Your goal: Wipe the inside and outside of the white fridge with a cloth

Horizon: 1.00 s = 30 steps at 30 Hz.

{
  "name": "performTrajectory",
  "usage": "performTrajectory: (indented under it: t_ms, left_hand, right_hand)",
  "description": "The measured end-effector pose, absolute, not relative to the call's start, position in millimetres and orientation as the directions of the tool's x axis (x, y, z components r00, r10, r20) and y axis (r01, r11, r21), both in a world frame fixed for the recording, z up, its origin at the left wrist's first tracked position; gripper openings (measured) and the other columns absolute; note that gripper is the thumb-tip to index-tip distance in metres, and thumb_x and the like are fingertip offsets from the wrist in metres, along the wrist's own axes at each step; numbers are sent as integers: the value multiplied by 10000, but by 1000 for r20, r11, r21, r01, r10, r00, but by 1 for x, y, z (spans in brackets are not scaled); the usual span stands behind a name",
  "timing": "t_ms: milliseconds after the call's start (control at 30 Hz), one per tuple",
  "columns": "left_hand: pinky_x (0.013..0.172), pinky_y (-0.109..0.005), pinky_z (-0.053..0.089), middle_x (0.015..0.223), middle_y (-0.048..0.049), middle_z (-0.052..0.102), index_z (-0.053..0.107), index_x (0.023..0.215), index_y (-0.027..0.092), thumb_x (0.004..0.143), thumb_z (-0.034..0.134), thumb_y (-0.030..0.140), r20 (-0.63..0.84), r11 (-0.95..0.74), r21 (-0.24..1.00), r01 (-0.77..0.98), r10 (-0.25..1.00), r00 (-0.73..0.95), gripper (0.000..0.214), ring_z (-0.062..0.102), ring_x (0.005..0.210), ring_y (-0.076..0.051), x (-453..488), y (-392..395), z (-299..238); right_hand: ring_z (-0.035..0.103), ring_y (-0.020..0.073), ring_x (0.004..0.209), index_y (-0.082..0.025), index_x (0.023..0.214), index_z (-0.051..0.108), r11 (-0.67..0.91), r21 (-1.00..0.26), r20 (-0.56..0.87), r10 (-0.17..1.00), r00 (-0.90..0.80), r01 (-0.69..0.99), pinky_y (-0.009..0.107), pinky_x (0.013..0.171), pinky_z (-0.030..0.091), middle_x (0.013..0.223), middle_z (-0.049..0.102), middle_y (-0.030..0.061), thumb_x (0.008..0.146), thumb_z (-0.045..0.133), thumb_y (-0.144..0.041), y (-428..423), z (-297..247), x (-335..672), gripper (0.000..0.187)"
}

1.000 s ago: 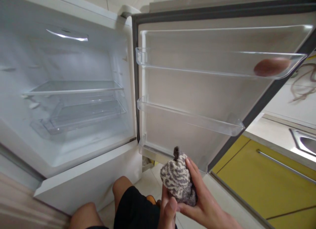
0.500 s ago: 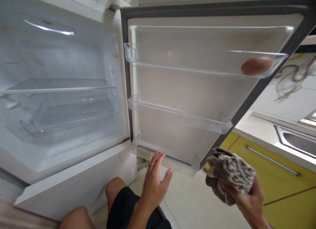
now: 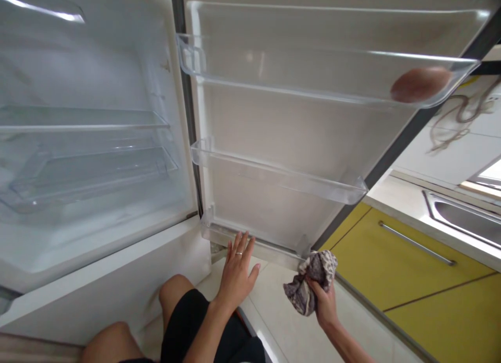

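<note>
My right hand [image 3: 324,300] grips a bunched grey-and-white patterned cloth [image 3: 313,282], which is at the right end of the lowest clear door bin [image 3: 270,252]. My left hand [image 3: 237,271] is open, fingers stretched out, with its fingertips at the front of that same bin. The fridge door [image 3: 274,128] stands wide open above both hands. Across it run a middle clear bin [image 3: 282,177] and a top clear bin [image 3: 297,86]. A round reddish-brown object [image 3: 420,84] shows in the right end of the top bin, blurred by the plastic.
To the left, the fridge interior [image 3: 97,81] holds a glass shelf [image 3: 78,118] and a clear drawer [image 3: 94,177]. Yellow cabinets [image 3: 395,258] with a long metal handle stand on the right, below a counter with a steel sink [image 3: 465,217]. My knees are beneath my left hand.
My right hand has carried the cloth leftward to the lowest bin's right corner. My left hand has shifted slightly, its fingers now straighter against the bin. The view has tilted a little downward.
</note>
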<state>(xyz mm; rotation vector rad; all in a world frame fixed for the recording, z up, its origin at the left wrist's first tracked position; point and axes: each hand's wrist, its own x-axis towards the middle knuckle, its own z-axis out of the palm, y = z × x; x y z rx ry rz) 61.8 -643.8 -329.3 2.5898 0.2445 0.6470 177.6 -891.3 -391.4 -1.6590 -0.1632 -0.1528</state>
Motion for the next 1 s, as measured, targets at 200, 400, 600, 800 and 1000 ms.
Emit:
performTrajectory:
  t_ms: [200, 400, 600, 800, 1000]
  left_hand:
    - [1257, -631, 212, 1712, -121, 182, 162, 1640, 264, 897, 555, 116, 434, -906, 419, 66, 264, 861, 854, 55, 1586, -294, 60, -645, -337]
    - [1238, -662, 238, 1708, -146, 143, 159, 1642, 232, 867, 556, 59, 431, -929, 341, 144, 291, 854, 888, 72, 1581, -315, 55, -654, -338]
    - [1230, -638, 300, 1701, -151, 214, 189, 1641, 255, 871, 543, 41, 424, -914, 325, 244, 372, 826, 874, 189, 1574, -316, 52, -671, -338]
    - [1226, -655, 314, 1706, -105, 246, 143, 1647, 294, 904, 500, 71, 450, -904, 338, 260, 398, 799, 854, 199, 1582, -294, 52, -673, -347]
    - [1212, -646, 361, 1694, -102, 284, 252, 1629, 287, 979, 541, 310, 470, -898, 386, 211, 388, 793, 712, 244, 1571, -310, 50, -671, -346]
  right_hand:
    - [738, 343, 742, -200, 935, 726, -198, -977, 61, 89, 994, 77, 450, 660, 633, 847, 774, 75, 521, 821, -510, -926, -366, 177, 525]
    - [737, 320, 816, -189, 1085, 725, -422, -718, 542, 162, 825, 554, 397, 676, 633, 939, 774, 94, 580, 795, -522, -945, -291, 207, 609]
    - [643, 297, 1226, -290, 1487, 508, -391, -194, 507, 745, 433, 900, 426, 981, 587, 1416, 595, 111, 816, 617, -295, -854, -239, 226, 680]
    - [547, 323, 1306, -318, 1559, 388, -323, 62, 596, 771, 225, 944, 469, 1001, 565, 1475, 510, 129, 831, 525, -114, -732, -235, 226, 768]
    - [534, 355, 1237, -235, 1434, 567, -181, 361, 340, 939, 52, 915, 506, 964, 512, 1422, 548, 194, 919, 462, -88, -630, -222, 207, 546]
